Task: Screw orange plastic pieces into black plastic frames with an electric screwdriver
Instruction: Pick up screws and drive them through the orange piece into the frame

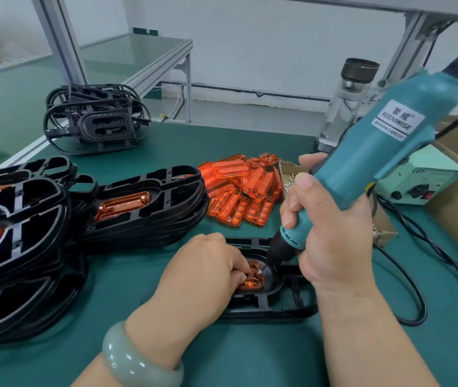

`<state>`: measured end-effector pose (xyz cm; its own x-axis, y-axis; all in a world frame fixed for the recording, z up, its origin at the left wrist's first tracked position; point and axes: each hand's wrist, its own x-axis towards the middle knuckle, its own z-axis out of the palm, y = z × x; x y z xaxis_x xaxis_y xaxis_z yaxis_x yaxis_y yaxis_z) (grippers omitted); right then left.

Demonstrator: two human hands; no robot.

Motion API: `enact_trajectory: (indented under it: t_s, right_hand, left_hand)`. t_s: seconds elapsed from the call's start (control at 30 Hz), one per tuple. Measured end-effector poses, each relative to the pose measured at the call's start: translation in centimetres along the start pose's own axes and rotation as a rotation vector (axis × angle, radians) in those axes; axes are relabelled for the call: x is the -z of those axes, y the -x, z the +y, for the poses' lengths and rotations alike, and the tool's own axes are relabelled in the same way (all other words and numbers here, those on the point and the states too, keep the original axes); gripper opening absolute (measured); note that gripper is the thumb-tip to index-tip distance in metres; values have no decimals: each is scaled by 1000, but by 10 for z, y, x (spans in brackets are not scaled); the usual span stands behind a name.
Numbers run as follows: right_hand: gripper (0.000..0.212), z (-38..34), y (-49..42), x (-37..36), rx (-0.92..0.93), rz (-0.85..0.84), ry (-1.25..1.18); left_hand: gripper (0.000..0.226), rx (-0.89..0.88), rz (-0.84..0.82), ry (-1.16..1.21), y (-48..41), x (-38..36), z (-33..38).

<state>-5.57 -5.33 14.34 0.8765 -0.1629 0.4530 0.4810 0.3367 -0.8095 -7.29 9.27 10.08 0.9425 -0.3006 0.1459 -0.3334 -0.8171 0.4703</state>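
**A:** Where's the work?

**B:** The orange piece (253, 277) sits in the recess of the black frame (278, 307), which lies flat on the desk (166, 344) right in front of me. A screw (260, 271) stands at the piece's right end, and the bit of the electric screwdriver (376, 152) is on its head.

**A:** And your hands?

**B:** My left hand (202, 272) rests on the frame, its fingers (239, 270) curled and pinching the orange piece down just beside the screw. My right hand (331, 233) is wrapped round the driver's lower barrel, gripping it firmly.

**A:** What does this step need?

**B:** The tool leans off to the right, so I'd bring it more upright over the screw before running it. I reckon a tilted bit could slip out or drive crooked into the plastic. Press straight down, lightly, and stop once the head seats. My left fingertips are very near the bit, so I'd mind them.

**A:** Around it?

**B:** Loose orange pieces (244, 191) are heaped behind, a stack of finished frames (144, 208) lies to the left, and the cable (417, 289) trails right.
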Motion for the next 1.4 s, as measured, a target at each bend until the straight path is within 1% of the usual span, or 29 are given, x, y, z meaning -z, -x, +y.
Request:
enact_trajectory:
  t_s: [0.1,0.13,0.2,0.4,0.5,0.6,0.73,0.9,1.0,1.07,1.13,1.17,1.27,1.33,1.4]
  right_hand:
    - [14,-1,-3,-1,-33,-166,-34]
    - [14,-1,-4,-2,-38,-204,-38]
    - [14,-1,-5,-5,-51,-226,-25]
    - [10,-1,-7,-5,-92,-169,-28]
    - [18,0,-6,-7,-68,-110,24]
    - [27,0,-5,-9,-81,-66,27]
    - [28,1,-5,-10,-78,-84,37]
    - [15,2,-4,-6,-66,-137,1]
    - [21,1,-5,-3,-67,-136,-29]
    - [14,1,-5,-2,-71,-127,-31]
    - [24,1,-3,-3,-67,-120,0]
    - [25,0,-2,-4,-54,-132,17]
    - [18,-2,1,-6,-10,-175,25]
    - [16,-2,1,-4,-10,-155,-4]
    - [16,-3,0,1,-28,-81,-76]
  left_hand:
    - [18,-11,-3,-18,0,0,1]
    - [18,-12,-3,-15,0,0,1]
    - [18,-12,-5,-11,0,0,0]
    - [20,-10,-16,-38,-1,0,2]
    - [20,-5,-20,-48,-1,1,3]
    - [20,-1,-25,-55,-1,0,3]
    - [19,4,-17,-48,0,0,3]
    - [19,9,-14,-42,1,1,4]
    - [20,8,-13,-41,0,1,4]
    - [20,11,-11,-40,0,1,3]
    - [18,20,-9,-27,0,1,3]
    - [18,21,-11,-24,0,1,3]
    - [17,17,-17,-23,0,1,4]
    - [17,15,-13,-20,0,1,4]
    - [16,14,-8,-20,1,1,3]
